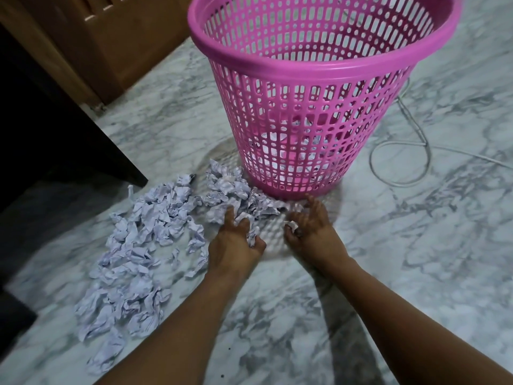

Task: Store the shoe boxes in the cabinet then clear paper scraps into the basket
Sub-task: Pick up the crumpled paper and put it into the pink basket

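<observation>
A pink perforated plastic basket [311,93] stands upright on the marble floor, with some white paper visible through its lower wall. Crumpled white paper scraps [133,251] lie in a long heap to the left of the basket's base and run toward me. My left hand [236,243] rests at the heap's right end, fingers curled around a crumpled scrap. My right hand [311,229] sits just in front of the basket's base, fingers bent, with a small scrap pinched at its fingertips. No shoe boxes are in view.
A white cable [399,162] loops on the floor right of the basket. A dark piece of furniture [55,134] fills the left side. Wooden cabinet panels [116,37] stand at the back left. Grey-veined marble floor [416,273] spreads to the right.
</observation>
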